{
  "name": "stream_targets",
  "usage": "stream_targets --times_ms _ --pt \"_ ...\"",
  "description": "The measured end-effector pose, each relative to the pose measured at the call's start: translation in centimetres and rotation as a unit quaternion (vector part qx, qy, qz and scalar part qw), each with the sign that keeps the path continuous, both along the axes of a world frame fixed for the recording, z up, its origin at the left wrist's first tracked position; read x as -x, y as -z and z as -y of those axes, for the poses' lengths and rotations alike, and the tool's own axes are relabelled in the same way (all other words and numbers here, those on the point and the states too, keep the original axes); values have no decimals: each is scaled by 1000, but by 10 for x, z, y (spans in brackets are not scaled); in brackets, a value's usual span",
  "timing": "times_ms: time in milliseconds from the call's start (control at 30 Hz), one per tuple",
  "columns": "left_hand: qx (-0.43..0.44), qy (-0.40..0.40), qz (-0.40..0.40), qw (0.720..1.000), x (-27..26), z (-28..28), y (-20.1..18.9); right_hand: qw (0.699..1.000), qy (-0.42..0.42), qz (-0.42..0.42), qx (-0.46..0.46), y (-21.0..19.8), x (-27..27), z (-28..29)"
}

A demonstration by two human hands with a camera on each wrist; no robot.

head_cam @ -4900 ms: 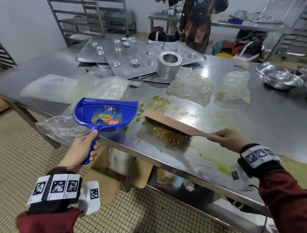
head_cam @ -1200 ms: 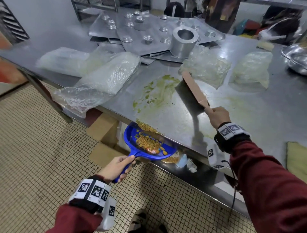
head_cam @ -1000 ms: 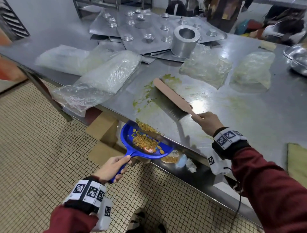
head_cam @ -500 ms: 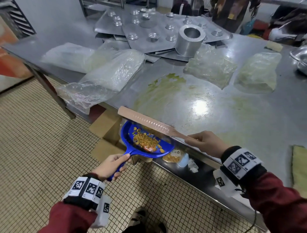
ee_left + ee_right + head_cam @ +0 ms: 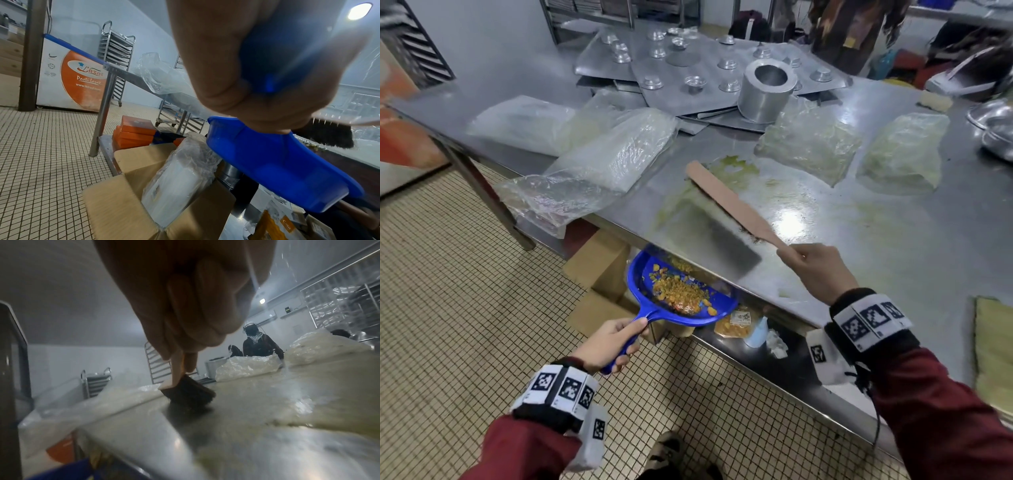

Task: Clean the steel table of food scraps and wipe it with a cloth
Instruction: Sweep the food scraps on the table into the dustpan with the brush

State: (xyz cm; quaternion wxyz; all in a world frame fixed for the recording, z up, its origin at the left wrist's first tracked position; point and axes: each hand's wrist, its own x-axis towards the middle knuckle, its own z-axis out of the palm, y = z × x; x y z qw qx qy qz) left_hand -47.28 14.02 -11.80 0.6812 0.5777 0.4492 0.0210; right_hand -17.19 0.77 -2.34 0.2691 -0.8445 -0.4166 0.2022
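Green food smear (image 5: 732,168) lies beyond the brush (image 5: 729,202) gripped by the right hand (image 5: 816,270), its length slanting across the table; left hand (image 5: 609,344) clasps the dustpan (image 5: 678,294) under the near table edge (image 5: 774,296).

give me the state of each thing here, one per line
dustpan: held under the table edge by the left hand, scraps inside
brush: gripped by the right hand, bristles on the table
steel table: smeared green
plastic bags: lying flat
cloth: untouched at the right edge
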Motion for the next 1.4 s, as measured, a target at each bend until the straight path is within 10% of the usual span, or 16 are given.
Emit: stream_targets --times_ms 333,767,1400 --pt "-9 5 -2 1000 1 4 -6 993 -80 -45 70 3 9 26" --pt "-6 13 -16 1000 5 0 -15 986 164 -7 8 15 -67 -68" --pt "-1 -7 -1 1000 13 -12 -15 987 -122 -52 87 21 -1 -10"
